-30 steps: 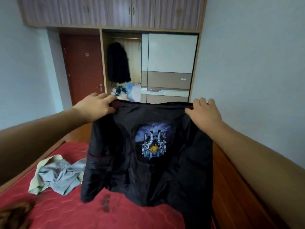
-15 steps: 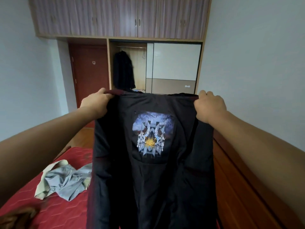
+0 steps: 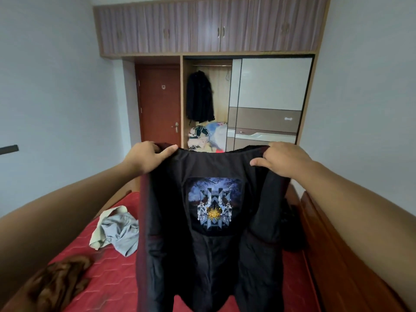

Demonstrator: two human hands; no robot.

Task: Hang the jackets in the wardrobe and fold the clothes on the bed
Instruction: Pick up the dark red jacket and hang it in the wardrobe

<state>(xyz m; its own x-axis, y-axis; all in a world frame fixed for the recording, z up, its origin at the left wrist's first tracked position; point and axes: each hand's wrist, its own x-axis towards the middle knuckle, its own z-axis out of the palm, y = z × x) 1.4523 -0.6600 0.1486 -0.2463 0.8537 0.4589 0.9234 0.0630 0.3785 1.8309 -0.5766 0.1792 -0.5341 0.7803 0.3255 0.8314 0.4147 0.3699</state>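
Bedroom, red bed (image 3: 117, 273) below; left hand (image 3: 148, 157) and right hand (image 3: 284, 159) each pinch black jacket (image 3: 209, 239) at shoulders, grip closed on fabric; jacket hangs between, wardrobe (image 3: 208, 97) ahead; keep shoulders level, hanger needed.

Your bed (image 3: 108, 275), red quilted mattress, wooden frame (image 3: 342, 255) along your right side, crumpled grey and cream garment (image 3: 118, 230) lying on the mattress to your left, brown garment (image 3: 58, 282) bunched nearer you at the left edge
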